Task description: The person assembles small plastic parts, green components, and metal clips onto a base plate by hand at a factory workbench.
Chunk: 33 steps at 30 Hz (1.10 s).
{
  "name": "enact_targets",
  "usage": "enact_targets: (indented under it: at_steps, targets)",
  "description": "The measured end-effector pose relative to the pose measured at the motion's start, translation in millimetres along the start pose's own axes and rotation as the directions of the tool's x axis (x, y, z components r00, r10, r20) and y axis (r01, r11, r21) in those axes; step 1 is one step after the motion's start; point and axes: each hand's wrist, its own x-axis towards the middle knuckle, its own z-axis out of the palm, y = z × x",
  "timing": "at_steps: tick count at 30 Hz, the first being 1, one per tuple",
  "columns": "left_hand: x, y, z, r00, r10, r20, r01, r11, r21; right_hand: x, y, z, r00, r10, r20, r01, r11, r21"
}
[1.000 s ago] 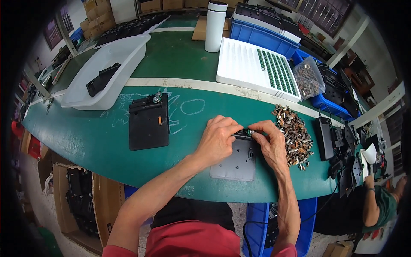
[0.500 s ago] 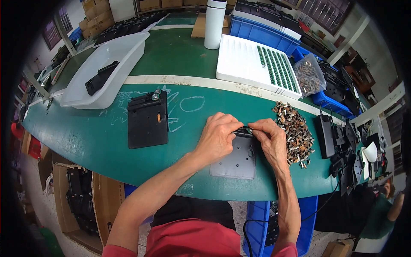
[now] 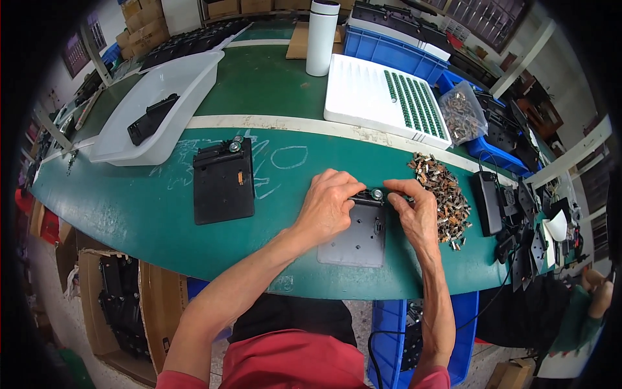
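Right hand: our right hand [image 3: 416, 207] has just drawn back from the round silver piece [image 3: 376, 194]; its index finger and thumb stand apart, and we see nothing between them
What that means: the round silver piece now shows uncovered at the right end of the black bar [image 3: 363, 200], so we judge the right hand's touch there is over for now, though we cannot tell whether the piece is fixed
Left hand: our left hand [image 3: 327, 204] pinches the bar's left end, index finger above and thumb below
Grey panel: the grey panel [image 3: 353, 243] lies flat on the counter [image 3: 278, 259] between our hands and the near edge, the bar along its far side
Black panel: to our left lies a black panel [image 3: 224, 191] with round metal pieces at its upper right corner and 1 copper-coloured strip on its face
Loose heap: just beside our right hand we have a pile of small metal clips [image 3: 444, 201]
White tub: the white tub [image 3: 194, 107] holds black parts [image 3: 152, 120]
Foam tray: the white tray [image 3: 359, 94] carries rows of green pieces [image 3: 414, 100] on its right side, its left side bare
Clear bag: the clear bag [image 3: 463, 113] beside the tray contains small metal bits
Under the counter: we see a cardboard box [image 3: 162, 305] with black parts in it, and a blue bin [image 3: 389, 324] with dark parts, partly hidden by our forearm
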Motion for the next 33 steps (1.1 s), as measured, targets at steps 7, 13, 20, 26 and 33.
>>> enact_targets:
  at_steps: [7, 13, 20, 26, 33]
  targets:
    - [0, 1, 1, 1.0, 0.009, -0.007, -0.009, 1.0, 0.004, -2, -3, 14, 0.996, -0.094, -0.009, 0.092, 0.99, -0.11]
    - [-1, 0, 1, 1.0, 0.001, -0.004, -0.001, 1.0, 0.001, 0, -5, 13, 0.996, -0.078, 0.038, 0.085, 0.971, -0.225]
    - [-1, -4, 2, 1.0, 0.018, -0.009, -0.018, 1.0, -0.009, -24, -30, -33, 0.992, -0.112, -0.055, 0.095, 0.964, -0.25]
    - [-1, -5, 2, 1.0, 0.024, -0.013, -0.024, 1.0, -0.009, -68, -20, -48, 0.998, 0.023, 0.054, 0.004, 0.889, -0.458]
    - [0, -1, 3, 1.0, 0.008, 0.008, -0.008, 1.0, 0.008, -50, -2, -33, 0.986, -0.157, -0.051, 0.087, 0.756, -0.649]
